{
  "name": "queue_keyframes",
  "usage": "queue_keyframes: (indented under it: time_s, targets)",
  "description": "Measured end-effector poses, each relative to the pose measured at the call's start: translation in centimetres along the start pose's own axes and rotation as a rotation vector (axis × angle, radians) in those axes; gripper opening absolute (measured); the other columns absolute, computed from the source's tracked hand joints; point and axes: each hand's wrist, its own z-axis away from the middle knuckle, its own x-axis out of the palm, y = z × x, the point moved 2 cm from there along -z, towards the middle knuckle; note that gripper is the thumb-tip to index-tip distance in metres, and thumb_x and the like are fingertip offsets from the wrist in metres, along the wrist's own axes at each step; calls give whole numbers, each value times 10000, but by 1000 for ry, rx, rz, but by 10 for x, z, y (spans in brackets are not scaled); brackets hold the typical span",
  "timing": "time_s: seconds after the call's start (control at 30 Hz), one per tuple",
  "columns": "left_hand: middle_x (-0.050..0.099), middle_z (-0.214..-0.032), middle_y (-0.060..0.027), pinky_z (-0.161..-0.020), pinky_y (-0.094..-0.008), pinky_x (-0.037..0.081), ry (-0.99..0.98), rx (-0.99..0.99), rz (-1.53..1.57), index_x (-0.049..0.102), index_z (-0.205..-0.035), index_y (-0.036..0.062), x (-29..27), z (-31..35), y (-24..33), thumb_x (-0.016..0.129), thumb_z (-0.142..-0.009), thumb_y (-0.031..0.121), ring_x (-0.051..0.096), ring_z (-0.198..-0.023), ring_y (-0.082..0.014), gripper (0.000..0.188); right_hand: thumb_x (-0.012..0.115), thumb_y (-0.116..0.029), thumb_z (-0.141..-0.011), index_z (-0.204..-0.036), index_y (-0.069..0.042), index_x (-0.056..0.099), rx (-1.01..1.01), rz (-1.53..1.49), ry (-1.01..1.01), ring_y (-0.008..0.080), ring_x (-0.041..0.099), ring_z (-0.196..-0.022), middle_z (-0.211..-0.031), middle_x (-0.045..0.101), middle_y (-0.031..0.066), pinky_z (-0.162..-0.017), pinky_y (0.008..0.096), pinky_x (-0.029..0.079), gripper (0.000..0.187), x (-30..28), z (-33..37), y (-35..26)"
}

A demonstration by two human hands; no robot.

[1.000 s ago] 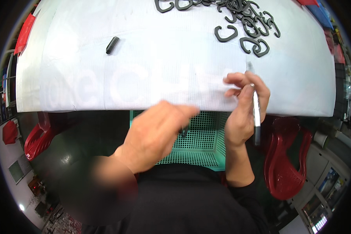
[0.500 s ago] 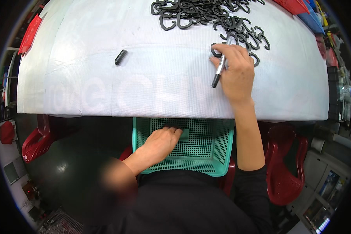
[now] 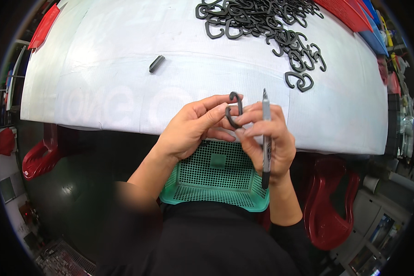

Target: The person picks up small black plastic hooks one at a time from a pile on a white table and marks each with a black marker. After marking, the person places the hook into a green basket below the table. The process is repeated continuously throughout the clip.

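Just over the table's front edge, both hands meet at one black C-shaped plastic hook (image 3: pixel 238 105). My left hand (image 3: pixel 191 122) has its thumb and fingertips closed on the hook's left side. My right hand (image 3: pixel 273 142) pinches the hook's lower right part between thumb and fingers. The same hand also keeps a grey marker pen (image 3: pixel 266 138) upright across its fingers, bare tip up and black end down. A black pen cap (image 3: pixel 157 63) lies on the table at the left. Two loose black hooks (image 3: pixel 299 82) lie nearest, below the large pile.
A big heap of black hooks (image 3: pixel 257 18) covers the far right of the white-covered table (image 3: pixel 96 69). Below the front edge sits a green mesh basket (image 3: pixel 216 195) at my lap. Red plastic chairs (image 3: pixel 329 207) stand at both sides. Red trays (image 3: pixel 347 14) lie at the far right corner.
My left hand has risen out of the basket to the table edge. My right hand has drawn back from the pile, bringing a hook to it. The marker has turned tip up.
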Motion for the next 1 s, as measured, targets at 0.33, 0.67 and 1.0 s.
queue_keyframes:
  time_s: [0.33, 0.67, 1.0]
  targets:
    - [652, -968, -107, -820, -265, 520, 252, 508, -530, 576, -1092, -40, -6, -8, -2, 588, -879, 9, 635, -925, -157, 219, 652, 3, -798, -1029, -52, 629, 103, -39, 42, 227, 593, -929, -875, 644, 68, -817, 323, 474, 239, 1, 12, 9]
    - [692, -859, -54, -595, -205, 508, 348, 683, -966, 650, -1010, 32, -12, -10, -15, 584, -806, -92, 655, -716, -99, 247, 634, -81, -871, -875, 9, 602, 700, -275, 289, 34, 526, -598, -690, 611, 24, -522, 166, 395, 96, 6, 21, 13]
    - [693, -869, -59, -597, -203, 511, 370, 716, -919, 648, -990, 21, -12, -13, -16, 586, -793, -109, 656, -720, -100, 244, 645, -60, -848, -782, -11, 556, 599, -76, 309, 4, 413, -485, -559, 521, -22, -418, 185, 304, 121, 20, 14, 26]
